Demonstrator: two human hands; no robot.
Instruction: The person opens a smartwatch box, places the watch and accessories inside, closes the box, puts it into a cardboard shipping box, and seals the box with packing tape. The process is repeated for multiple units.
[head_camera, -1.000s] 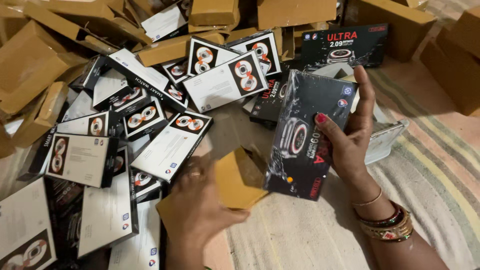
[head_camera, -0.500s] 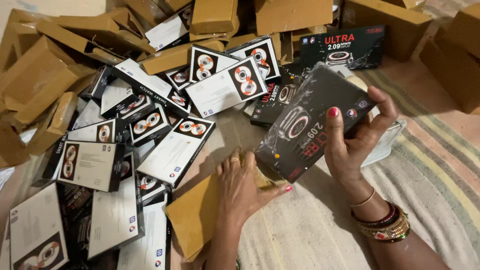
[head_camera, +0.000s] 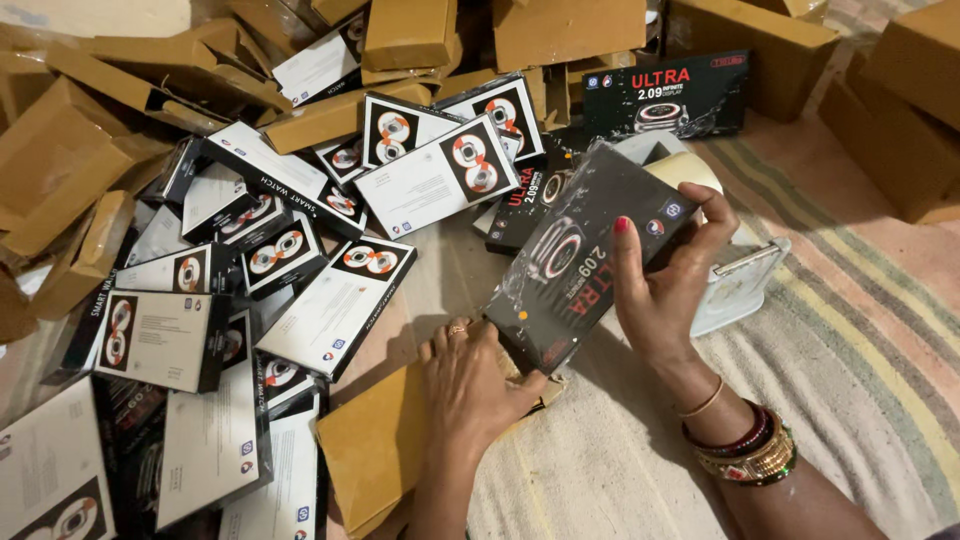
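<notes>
My right hand (head_camera: 665, 285) grips a flat black smartwatch box (head_camera: 585, 255) wrapped in clear film, tilted with its lower end toward my left hand. My left hand (head_camera: 470, 385) lies palm down on a plain brown cardboard box (head_camera: 375, 450) on the floor, thumb touching the black box's lower corner. The black box's near end sits over the open end of the brown box. Bangles ring my right wrist.
Several black-and-white smartwatch boxes (head_camera: 335, 300) lie scattered at left. Brown cardboard boxes (head_camera: 70, 150) pile up along the back and right. Another black box (head_camera: 665, 95) stands behind. A white plastic case (head_camera: 735, 285) lies right of my hand on a striped mat (head_camera: 850, 350).
My right hand has tilted the black box flatter and lowered it toward the brown box. My left hand has shifted right across the brown box to meet the black box's corner.
</notes>
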